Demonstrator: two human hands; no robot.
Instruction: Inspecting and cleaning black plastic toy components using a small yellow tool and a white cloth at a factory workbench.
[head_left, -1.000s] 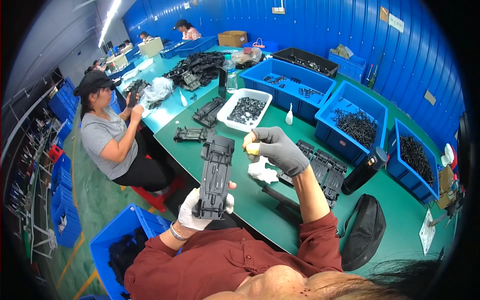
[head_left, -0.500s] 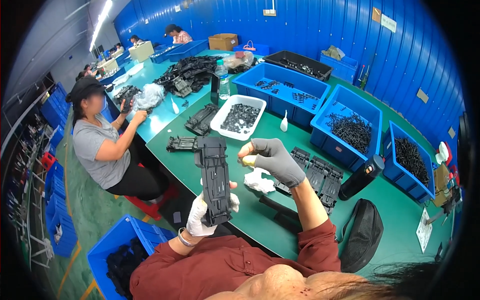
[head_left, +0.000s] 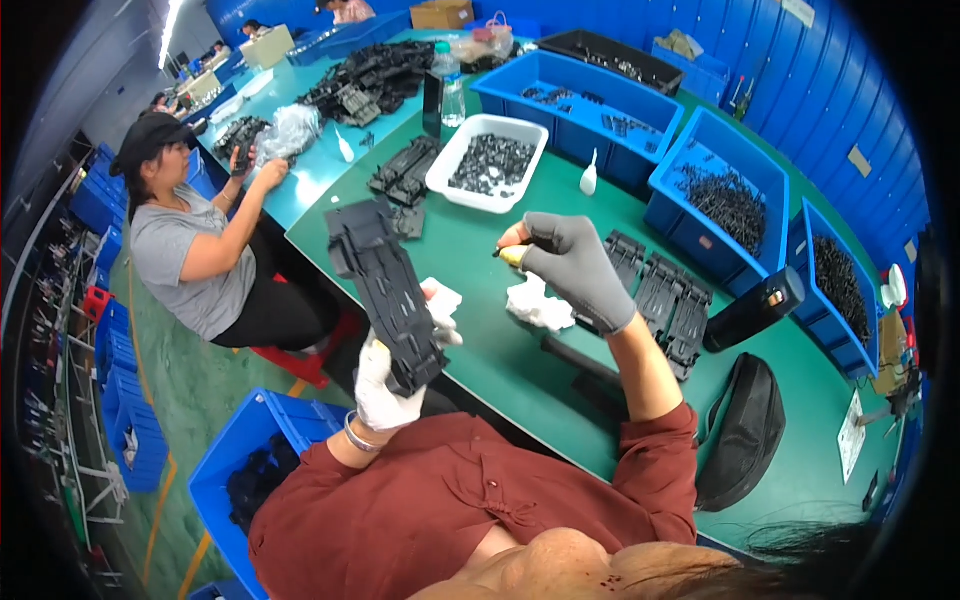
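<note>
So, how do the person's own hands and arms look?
The left hand wears a white glove, with a silvery bracelet above it; the right hand wears a grey glove, yellow at the thumb tip. Both sleeves are dark red.

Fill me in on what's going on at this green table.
A person in a maroon shirt holds a long black molded part tilted in the white-gloved left hand. The gray-gloved right hand, apart from that part, seems to pinch a small dark piece above a crumpled white wad. Beyond stands a white tray of small black pieces. To the left, a seated co-worker works near a clear plastic bag.
</note>
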